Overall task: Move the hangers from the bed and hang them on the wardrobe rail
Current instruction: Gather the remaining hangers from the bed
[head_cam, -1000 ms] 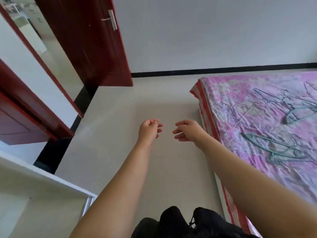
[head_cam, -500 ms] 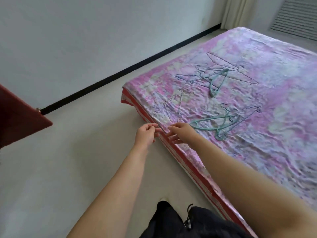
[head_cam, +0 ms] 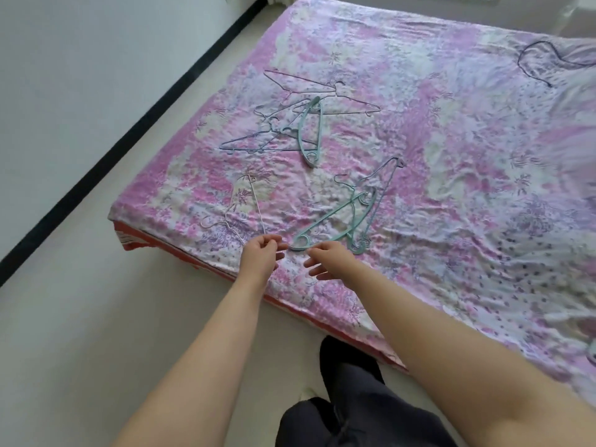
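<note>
Fingers (head_cam: 274,245) of the left hand (head_cam: 259,256) curl loosely inward over the near edge of the bed (head_cam: 451,221), and whether they pinch the thin wire beneath them cannot be told. Fingers (head_cam: 311,262) of the right hand (head_cam: 332,258) are spread apart and relaxed, holding nothing, just short of the tip of a teal plastic hanger (head_cam: 335,222). Both bare forearms reach forward from the bottom of the frame, above dark trousers (head_cam: 354,414) and a pale floor (head_cam: 80,317).

Just beyond the left hand, a pale wire hanger (head_cam: 254,204) lies flat on the pink and purple flowered sheet (head_cam: 483,140), near the bed's corner. The teal plastic hanger lies slanted beside it, crossed with a thin blue-grey wire hanger (head_cam: 385,185) whose end points toward the middle of the bed.

Farther up the sheet, a second heap holds another teal hanger (head_cam: 317,130) lying over a blue wire hanger (head_cam: 258,141), with a pale lilac hanger (head_cam: 322,91) touching them on the far side. All the hangers rest on the bed.

At the far right corner, a dark cord (head_cam: 532,59) loops on the sheet. A red strip of mattress (head_cam: 135,238) shows under the sheet's near edge. A white wall (head_cam: 80,75) with a black skirting board (head_cam: 129,130) runs along the left.
</note>
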Tool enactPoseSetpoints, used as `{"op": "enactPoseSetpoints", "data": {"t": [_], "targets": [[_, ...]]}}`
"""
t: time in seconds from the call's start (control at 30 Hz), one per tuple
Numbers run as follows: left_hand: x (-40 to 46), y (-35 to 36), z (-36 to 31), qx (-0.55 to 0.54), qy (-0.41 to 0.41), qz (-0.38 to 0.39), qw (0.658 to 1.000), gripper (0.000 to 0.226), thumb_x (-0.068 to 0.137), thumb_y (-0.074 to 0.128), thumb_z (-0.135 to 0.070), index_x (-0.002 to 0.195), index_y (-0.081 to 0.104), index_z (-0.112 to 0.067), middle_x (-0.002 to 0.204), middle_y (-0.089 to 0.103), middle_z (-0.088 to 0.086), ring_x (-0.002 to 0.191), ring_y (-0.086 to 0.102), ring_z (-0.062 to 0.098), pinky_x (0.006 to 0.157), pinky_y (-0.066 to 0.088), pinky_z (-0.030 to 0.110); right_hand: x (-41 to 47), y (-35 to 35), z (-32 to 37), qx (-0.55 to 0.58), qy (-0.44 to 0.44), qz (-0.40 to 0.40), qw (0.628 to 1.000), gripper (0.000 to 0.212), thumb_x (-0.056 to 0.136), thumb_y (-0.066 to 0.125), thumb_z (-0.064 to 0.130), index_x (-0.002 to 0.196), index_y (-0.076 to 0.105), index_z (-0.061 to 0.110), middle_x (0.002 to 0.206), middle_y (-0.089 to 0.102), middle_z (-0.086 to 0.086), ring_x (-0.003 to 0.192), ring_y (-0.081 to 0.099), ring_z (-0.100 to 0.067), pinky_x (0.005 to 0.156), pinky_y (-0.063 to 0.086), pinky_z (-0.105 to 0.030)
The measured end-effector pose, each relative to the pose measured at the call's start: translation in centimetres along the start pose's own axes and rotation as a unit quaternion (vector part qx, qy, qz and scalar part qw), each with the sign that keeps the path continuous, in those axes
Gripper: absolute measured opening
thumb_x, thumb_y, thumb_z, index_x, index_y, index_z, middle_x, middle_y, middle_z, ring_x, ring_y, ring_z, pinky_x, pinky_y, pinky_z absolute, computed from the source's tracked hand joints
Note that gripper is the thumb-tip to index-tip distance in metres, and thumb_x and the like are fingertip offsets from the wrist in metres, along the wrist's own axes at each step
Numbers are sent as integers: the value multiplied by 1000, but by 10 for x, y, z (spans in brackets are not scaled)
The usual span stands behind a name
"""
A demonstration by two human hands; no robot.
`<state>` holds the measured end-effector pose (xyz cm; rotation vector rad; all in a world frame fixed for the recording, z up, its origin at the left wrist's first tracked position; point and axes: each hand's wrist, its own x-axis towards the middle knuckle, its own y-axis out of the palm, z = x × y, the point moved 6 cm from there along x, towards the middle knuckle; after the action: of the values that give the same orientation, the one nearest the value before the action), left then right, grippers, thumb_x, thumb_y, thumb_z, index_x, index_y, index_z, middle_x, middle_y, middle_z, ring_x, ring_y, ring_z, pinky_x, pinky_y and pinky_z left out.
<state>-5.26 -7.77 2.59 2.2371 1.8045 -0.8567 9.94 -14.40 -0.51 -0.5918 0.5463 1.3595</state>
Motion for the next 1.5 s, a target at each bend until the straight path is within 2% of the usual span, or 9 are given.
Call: {"op": "enactPoseSetpoints", "data": {"t": [0.3,0.53,0.67,0.8,0.93,1.07,1.23,1.37,1.5], "targets": [[117,78,-47,21,-38,12,999,19,98,44,-11,95,61,-18,96,68,1,81,61,15,70,51,34,120,-110,17,16,55,-58,997,18,96,48,24,102,57,9,95,66,-7,67,61,-16,66,54,-32],[194,91,-41,71,-67,14,995,15,97,46,-16,100,60,-22,99,66,-3,81,58,14,65,46,27,199,-139,9,10,113,-94,989,31,93,55,28,118,48,12,107,55,-9,92,58,-23,84,55,-42],[243,93,-22,104,-82,39,990,13,97,49,-21,106,58,-20,101,61,-2,79,55,11,64,44,26,239,-146,-5,14,149,-120,981,54,90,59,28,136,37,11,99,50,-5,88,52,-21,86,52,-42],[291,93,0,158,-104,87,978,18,97,51,-26,113,53,-19,106,55,-2,88,53,9,71,41,27,279,-150,-19,38,181,-148,971,61,90,58,25,144,31,13,119,51,-15,96,56,-28,94,50,-50],[336,92,20,188,-147,111,965,33,96,52,-28,126,43,-18,121,48,3,101,52,18,82,40,33,322,-149,-28,43,204,-173,963,70,91,55,21,150,20,7,115,54,-16,100,59,-30,82,52,-40],[386,92,34,208,-148,95,962,42,95,53,-26,133,39,-18,131,42,4,96,50,16,78,40,31,367,-150,-40,-19,215,-206,954,71,88,59,26,146,24,5,144,39,-18,118,47,-31,95,43,-40],[441,73,64,238,-168,17,957,41,95,49,-21,134,39,-27,142,35,10,103,49,25,83,42,36,414,-160,-69,-27,301,-245,921,97,87,61,43,152,-2,9,160,4,-11,145,14,-35,115,24,-51],[466,61,89,221,-204,-9,954,64,94,50,-13,146,23,-39,152,17,7,86,49,14,74,39,29,437,-163,-87,-13,353,-287,891,103,84,64,48,150,-1,1,157,13,-18,140,25,-37,111,32,-48],[480,57,112,209,-296,-22,932,84,92,57,-22,150,-3,-37,157,15,13,132,37,36,99,39,48,451,-165,-96,10,387,-327,862,102,84,66,42,147,3,-7,144,38,-22,118,51,-37,91,47,-42]]}}
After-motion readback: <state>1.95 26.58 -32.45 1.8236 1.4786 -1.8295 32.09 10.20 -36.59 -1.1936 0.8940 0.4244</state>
